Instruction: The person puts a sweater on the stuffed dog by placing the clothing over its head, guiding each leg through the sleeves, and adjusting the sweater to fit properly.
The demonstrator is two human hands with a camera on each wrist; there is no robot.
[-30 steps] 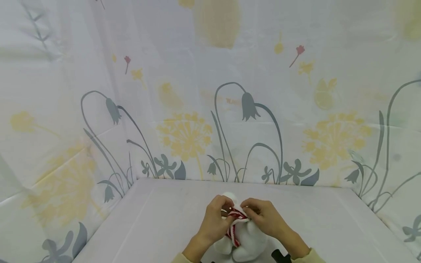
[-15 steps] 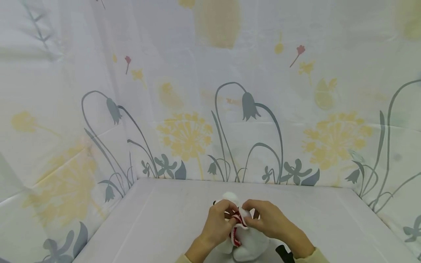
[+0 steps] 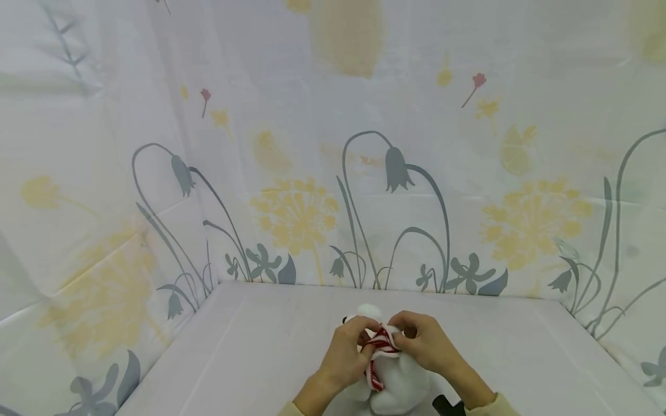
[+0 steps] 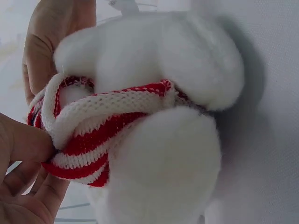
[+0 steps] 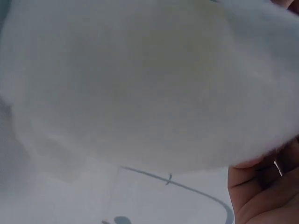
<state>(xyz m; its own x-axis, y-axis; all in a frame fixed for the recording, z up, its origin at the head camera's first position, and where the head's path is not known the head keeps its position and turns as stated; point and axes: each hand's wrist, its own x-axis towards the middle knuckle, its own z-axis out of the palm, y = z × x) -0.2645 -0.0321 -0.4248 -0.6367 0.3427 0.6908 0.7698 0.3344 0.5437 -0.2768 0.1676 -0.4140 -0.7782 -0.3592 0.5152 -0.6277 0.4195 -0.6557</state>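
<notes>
A white plush toy (image 3: 403, 386) sits on the table with its back part toward me. Around it is a red-and-white striped knitted garment (image 3: 385, 345), and a loose strip of it hangs lower down. My left hand (image 3: 343, 352) pinches the garment's edge between thumb and fingers. On the other side, my right hand (image 3: 424, 344) pinches the opposite edge. In the left wrist view, the thumb of the left hand (image 4: 23, 144) presses on the striped knit (image 4: 93, 144). The plush toy (image 5: 140, 88) fills most of the right wrist view, hiding the right fingertips.
The white-covered table (image 3: 260, 341) spreads around the toy. Behind it hangs a flower-printed curtain (image 3: 307, 144), with more of it at both sides. A black object (image 3: 447, 406) shows by the right wrist.
The knit between my hands was bunched and twisted half a second ago; now it lies flatter, with its stripes showing. The toy and both hands have shifted slightly right in the head view.
</notes>
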